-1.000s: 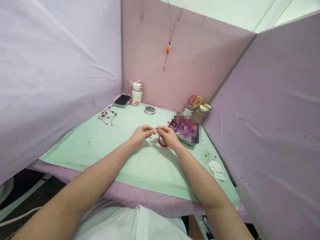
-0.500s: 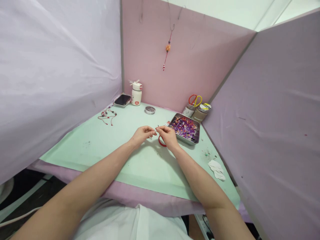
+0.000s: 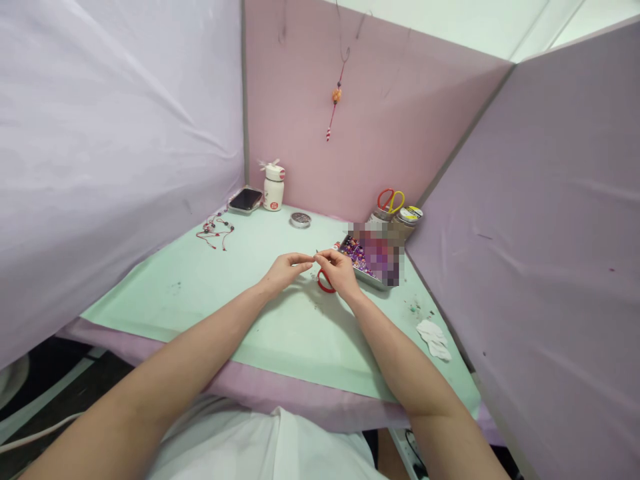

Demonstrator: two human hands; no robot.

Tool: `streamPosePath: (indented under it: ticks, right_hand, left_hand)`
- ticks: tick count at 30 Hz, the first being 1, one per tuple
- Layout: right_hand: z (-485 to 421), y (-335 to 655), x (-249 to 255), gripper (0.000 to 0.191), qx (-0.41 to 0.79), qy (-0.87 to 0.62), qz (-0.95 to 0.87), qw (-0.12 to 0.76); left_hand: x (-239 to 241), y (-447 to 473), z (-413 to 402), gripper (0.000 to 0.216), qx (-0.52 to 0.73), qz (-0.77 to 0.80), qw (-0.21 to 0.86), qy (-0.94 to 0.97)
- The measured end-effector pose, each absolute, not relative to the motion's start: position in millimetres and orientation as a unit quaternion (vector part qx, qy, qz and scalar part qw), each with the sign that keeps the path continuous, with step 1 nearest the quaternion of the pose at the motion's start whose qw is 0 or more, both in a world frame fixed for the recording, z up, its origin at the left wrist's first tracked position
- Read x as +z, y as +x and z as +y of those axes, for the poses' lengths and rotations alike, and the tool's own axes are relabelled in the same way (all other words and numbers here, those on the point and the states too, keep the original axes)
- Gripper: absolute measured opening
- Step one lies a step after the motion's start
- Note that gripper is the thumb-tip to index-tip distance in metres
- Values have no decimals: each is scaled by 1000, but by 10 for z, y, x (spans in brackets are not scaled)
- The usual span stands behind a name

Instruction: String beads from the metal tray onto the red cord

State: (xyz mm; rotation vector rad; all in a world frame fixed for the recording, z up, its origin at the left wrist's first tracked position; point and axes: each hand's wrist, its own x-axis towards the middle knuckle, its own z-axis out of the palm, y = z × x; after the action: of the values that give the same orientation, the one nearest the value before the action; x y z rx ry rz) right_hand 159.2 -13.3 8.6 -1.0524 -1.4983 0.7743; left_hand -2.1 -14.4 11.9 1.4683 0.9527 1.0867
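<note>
Over the middle of the table, my left hand and my right hand meet at the fingertips. Both are closed in a pinch. What sits between the fingers is too small to make out; a tiny dark tip shows above my right fingertips. Below my right hand lies a red loop, which looks like a scissors handle, partly covered by the hand. A metal tray of small purple, red and clear beads stands just beyond my right hand; its right part is blurred into blocks.
A white bottle and a phone stand at the back left, near a red beaded cord. A round container sits at the back. Jars and red-yellow scissors handles are behind the tray. Crumpled white tissue lies right.
My left fingers have straightened and come against my right fingertips. A small clear piece seen below the left fingers before is hardly visible now. The tray has stayed in place.
</note>
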Motion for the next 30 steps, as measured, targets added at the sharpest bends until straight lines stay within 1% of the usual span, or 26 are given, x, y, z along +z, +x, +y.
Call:
streamPosePath:
  ticks: [7, 16, 22, 25, 30]
  right_hand:
    - [-134, 1577, 76, 24, 380, -438, -614, 536]
    - [-128, 1580, 82, 28, 402, -445, -589, 542]
    - [-92, 1611, 29, 37, 481, -439, -570, 500]
    - [-101, 1600, 26, 37, 484, -442, -577, 488]
    - [-140, 1557, 60, 29, 467, -444, -573, 507]
  left_hand:
    - [73, -3, -120, 31, 430, 406, 507, 627]
    - [135, -7, -175, 24, 418, 406, 520, 624]
    - [108, -15, -140, 30, 440, 412, 533, 594]
    - [78, -11, -119, 32, 446, 406, 537, 589]
    - [72, 3, -134, 31, 433, 409, 530, 603]
